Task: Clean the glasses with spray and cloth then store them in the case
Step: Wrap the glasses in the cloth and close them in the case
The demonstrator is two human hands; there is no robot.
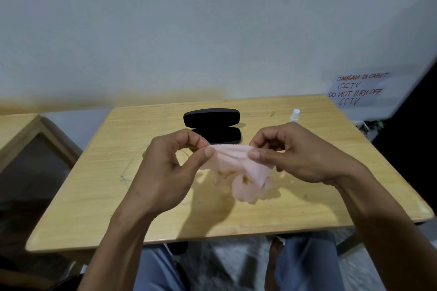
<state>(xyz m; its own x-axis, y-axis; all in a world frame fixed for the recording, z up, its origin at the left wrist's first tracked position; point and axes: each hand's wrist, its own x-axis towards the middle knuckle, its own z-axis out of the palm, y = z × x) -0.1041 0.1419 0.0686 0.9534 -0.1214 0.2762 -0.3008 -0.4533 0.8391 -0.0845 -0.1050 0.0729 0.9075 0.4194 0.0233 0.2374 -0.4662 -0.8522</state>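
Note:
A pale pink cloth hangs bunched above the middle of the wooden table. My left hand pinches its upper left edge between thumb and fingers. My right hand pinches the upper right edge. Just behind my hands lies the black glasses case, open, with its lid standing up. The white cap of the spray bottle shows above my right hand; the rest of the bottle is hidden. The glasses are not clearly visible, and I cannot tell whether they are inside the cloth.
A second wooden table or chair frame stands to the left. A handwritten paper notice hangs on the wall at the right. My knees in blue trousers are under the table's near edge.

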